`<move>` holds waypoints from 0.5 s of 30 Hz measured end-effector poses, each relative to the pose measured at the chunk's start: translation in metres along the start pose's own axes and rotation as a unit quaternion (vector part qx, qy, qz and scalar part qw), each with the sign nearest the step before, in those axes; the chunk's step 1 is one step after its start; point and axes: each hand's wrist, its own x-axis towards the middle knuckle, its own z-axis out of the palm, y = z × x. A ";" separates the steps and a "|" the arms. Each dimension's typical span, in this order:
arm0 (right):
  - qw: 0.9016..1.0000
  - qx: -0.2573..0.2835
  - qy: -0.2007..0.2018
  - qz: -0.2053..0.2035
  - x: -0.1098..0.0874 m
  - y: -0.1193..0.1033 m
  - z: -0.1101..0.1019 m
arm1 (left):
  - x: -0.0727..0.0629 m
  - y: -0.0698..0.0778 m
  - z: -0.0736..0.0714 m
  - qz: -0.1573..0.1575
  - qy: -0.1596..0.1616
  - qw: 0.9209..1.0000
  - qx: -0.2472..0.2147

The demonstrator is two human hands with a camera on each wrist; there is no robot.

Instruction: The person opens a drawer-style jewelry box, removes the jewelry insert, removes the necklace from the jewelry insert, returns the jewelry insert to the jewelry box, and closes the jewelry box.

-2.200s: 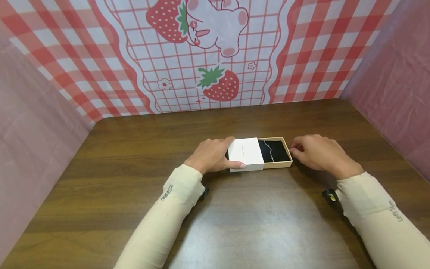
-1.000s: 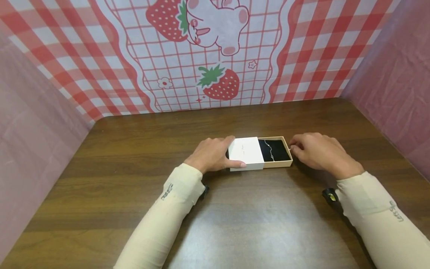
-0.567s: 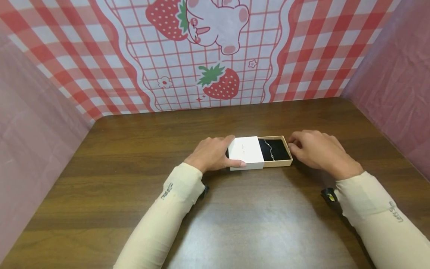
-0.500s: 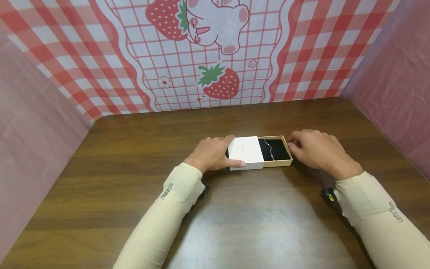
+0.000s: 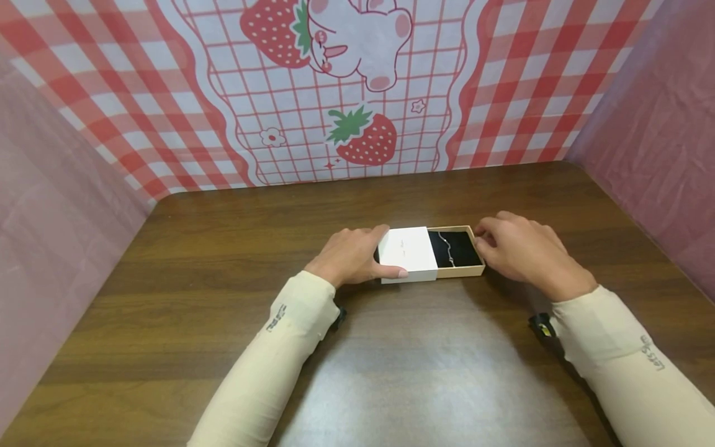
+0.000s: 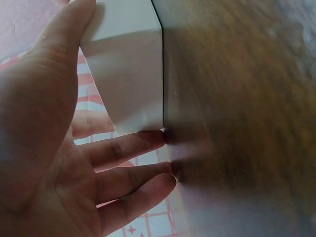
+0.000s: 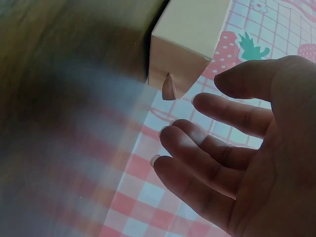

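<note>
A small jewellery box lies on the table, its white sleeve (image 5: 406, 251) slid partway over a tan inner tray (image 5: 460, 272). Inside, a thin silver chain bracelet (image 5: 449, 249) rests across a black pad (image 5: 465, 247). My left hand (image 5: 347, 256) grips the sleeve's left end, thumb along the near side and fingers at the far side. My right hand (image 5: 519, 251) is at the tray's right end, fingers loosely bent. In the right wrist view, a ribbon pull tab (image 7: 169, 88) sticks out from the tray's end, with the thumb and fingertips apart from it.
The brown wooden table (image 5: 195, 298) carries the box. Behind it hangs a red-and-white checked cloth (image 5: 519, 87) with strawberries printed on it. Pink cloth walls (image 5: 648, 155) close in both sides.
My right hand has shifted slightly left and away from me, its fingertips now overlapping the tray's end edge. The left hand and the box have stayed nearly still.
</note>
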 end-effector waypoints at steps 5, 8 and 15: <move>1.000 -0.002 -0.006 -0.007 -0.001 -0.003 0.000 | 0.000 0.000 0.000 0.000 0.001 1.000 0.002; 1.000 -0.004 -0.005 -0.011 -0.001 -0.005 0.001 | 0.000 0.000 0.000 -0.001 0.000 1.000 0.003; 1.000 -0.002 -0.013 -0.010 -0.002 -0.010 0.002 | -0.001 -0.001 0.000 0.001 0.000 1.000 0.000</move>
